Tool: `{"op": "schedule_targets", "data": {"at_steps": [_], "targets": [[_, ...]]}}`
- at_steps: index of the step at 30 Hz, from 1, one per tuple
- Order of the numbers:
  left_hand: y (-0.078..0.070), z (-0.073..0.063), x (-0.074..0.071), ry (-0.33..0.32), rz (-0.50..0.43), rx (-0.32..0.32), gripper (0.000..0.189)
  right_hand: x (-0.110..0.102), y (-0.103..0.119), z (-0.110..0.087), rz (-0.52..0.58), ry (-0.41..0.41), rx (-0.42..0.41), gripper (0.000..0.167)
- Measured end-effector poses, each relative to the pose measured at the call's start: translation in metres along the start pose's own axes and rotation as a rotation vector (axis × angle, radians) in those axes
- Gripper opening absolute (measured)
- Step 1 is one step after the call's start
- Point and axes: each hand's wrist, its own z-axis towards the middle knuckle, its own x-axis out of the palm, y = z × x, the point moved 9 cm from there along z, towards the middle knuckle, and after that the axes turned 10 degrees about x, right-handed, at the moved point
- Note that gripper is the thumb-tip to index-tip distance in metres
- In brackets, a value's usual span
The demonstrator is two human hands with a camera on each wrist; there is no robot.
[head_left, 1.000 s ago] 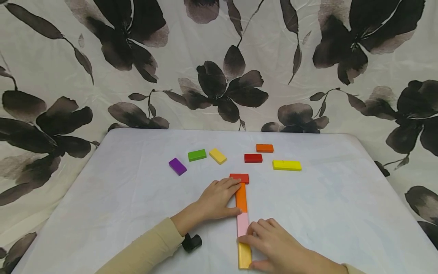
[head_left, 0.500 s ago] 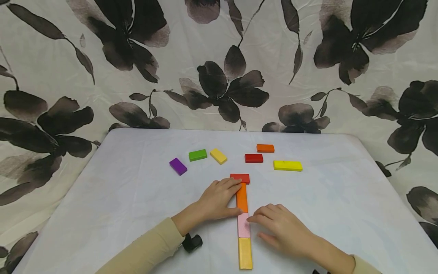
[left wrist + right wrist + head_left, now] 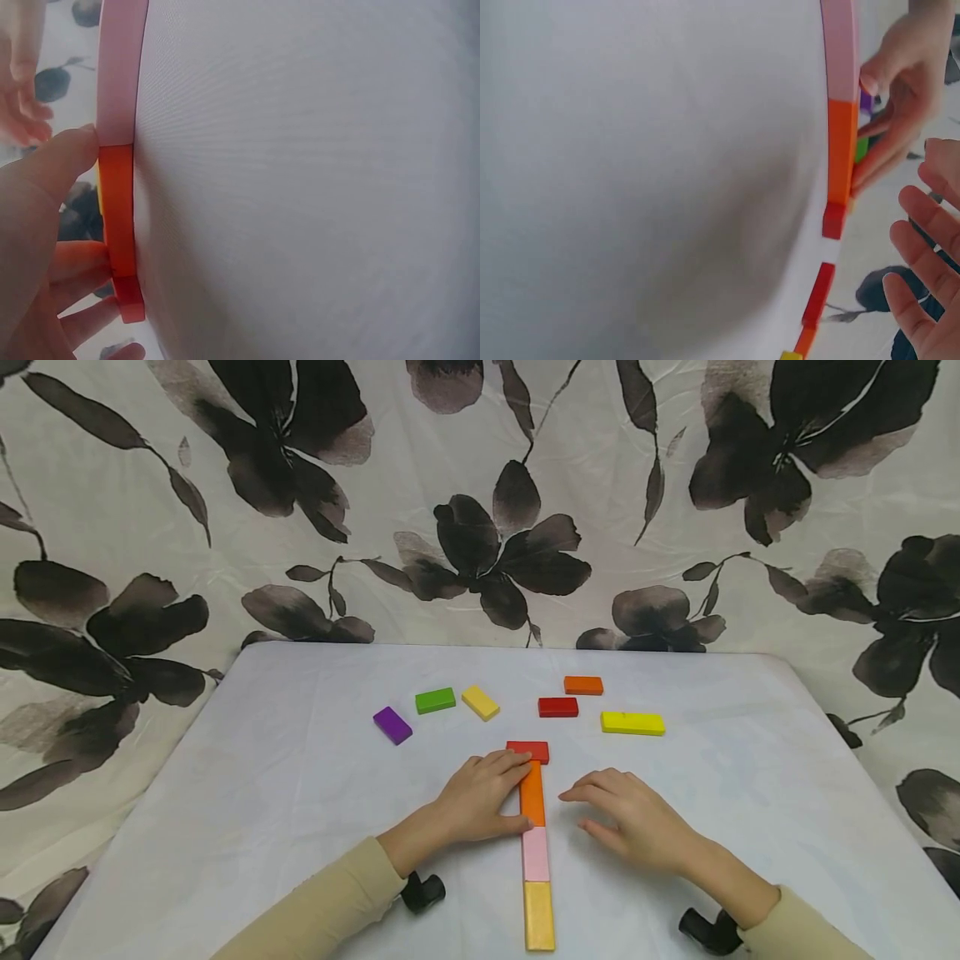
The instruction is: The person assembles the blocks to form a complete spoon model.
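A column of wooden blocks lies on the white table in the head view. From the near end it runs golden yellow block (image 3: 539,917), pink block (image 3: 536,856), orange block (image 3: 532,802), topped by a crosswise red block (image 3: 537,752). My left hand (image 3: 472,802) rests on the column with relaxed fingers. Its thumb (image 3: 79,146) touches near the orange and pink joint, while the other fingertips lie at the orange and red end. To the right of the column, my right hand (image 3: 637,818) hovers, fingers apart and holding nothing; its shadow falls on the table in the right wrist view.
Farther back lie a purple block (image 3: 393,726), a green block (image 3: 435,700), a pale yellow block (image 3: 481,702), a dark red block (image 3: 558,707), an orange block (image 3: 583,685) and a long yellow block (image 3: 632,723). Behind the table hangs a floral cloth (image 3: 420,443).
My right hand has left the golden yellow and pink blocks and moved away from me and to the right. My left hand has stayed on the column.
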Motion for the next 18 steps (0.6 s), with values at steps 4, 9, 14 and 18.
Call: {"op": "schedule_targets", "data": {"at_steps": [4, 9, 14, 18], "targets": [[0.0, 0.0, 0.0, 0.003, -0.005, -0.006, 0.072, -0.006, -0.012, 0.006, 0.021, -0.027, 0.019, 0.038], [0.0, 0.0, 0.001, 0.002, -0.008, -0.007, 0.072, -0.011, -0.031, 0.013, 0.048, -0.044, 0.076, 0.038], [-0.001, -0.001, 0.001, 0.0, -0.01, -0.005, 0.071, -0.016, -0.052, 0.018, 0.07, -0.058, 0.148, 0.038], [0.0, -0.001, 0.002, 0.0, -0.015, -0.004, 0.071, -0.021, -0.068, 0.022, 0.073, -0.087, 0.174, 0.038]]}}
